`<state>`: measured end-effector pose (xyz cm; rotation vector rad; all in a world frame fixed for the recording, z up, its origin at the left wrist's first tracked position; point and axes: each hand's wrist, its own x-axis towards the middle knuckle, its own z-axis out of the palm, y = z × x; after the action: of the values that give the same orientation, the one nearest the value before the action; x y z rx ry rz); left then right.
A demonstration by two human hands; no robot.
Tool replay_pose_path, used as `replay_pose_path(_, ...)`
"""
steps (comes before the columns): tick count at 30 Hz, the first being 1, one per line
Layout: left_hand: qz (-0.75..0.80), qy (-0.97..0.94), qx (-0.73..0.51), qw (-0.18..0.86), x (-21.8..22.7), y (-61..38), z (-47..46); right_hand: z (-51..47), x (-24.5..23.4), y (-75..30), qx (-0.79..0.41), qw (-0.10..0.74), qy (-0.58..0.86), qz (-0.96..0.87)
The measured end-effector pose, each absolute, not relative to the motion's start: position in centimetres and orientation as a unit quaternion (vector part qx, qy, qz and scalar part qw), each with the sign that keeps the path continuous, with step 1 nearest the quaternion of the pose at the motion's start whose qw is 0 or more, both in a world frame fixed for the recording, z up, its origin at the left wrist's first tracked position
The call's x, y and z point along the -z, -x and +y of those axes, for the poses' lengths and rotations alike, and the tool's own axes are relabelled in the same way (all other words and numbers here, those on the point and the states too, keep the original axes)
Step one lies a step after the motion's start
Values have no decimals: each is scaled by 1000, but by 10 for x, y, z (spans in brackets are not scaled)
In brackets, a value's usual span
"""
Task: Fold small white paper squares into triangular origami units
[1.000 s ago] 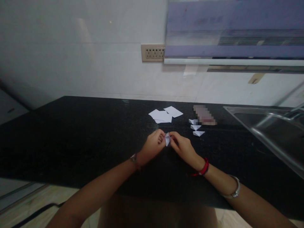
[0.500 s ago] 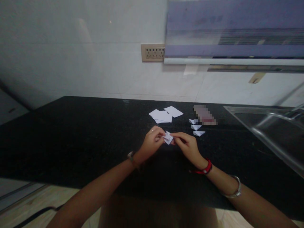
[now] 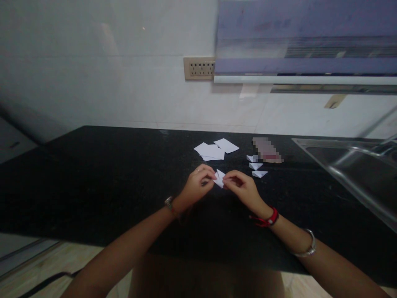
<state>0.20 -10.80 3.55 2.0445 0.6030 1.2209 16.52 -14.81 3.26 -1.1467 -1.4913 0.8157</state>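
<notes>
Between my two hands is a small folded piece of white paper [image 3: 220,178], with a pointed flap at its top. My left hand [image 3: 198,182] pinches its left edge, and a ring shows on one finger. From the other side my right hand [image 3: 243,188] grips the right edge between thumb and fingers. Just beyond my hands lie several flat white paper sheets [image 3: 214,152], partly overlapping. Three folded paper pieces [image 3: 256,166] sit in a row to the right of them.
A pixelated flat object [image 3: 267,150] rests behind the folded pieces. On the right, a metal sink [image 3: 350,165] is set into the black countertop [image 3: 93,178]. A socket panel [image 3: 199,68] and a purple-blue sheet [image 3: 304,41] are on the back wall.
The fingers of my right hand have shifted on the folded paper, whose flaps now lie differently. My left hand has barely moved. The other papers stay put.
</notes>
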Motion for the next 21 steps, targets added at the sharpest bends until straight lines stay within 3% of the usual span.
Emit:
replay_pose_path(9, 252, -667, -397, 578, -21, -6, -104, -147, -28, -166, -374, 543, 460, -595)
replay_pose_path(21, 300, -698, -371, 535, -22, -5, -102, -142, -25, -171, -339, 469, 508, -638)
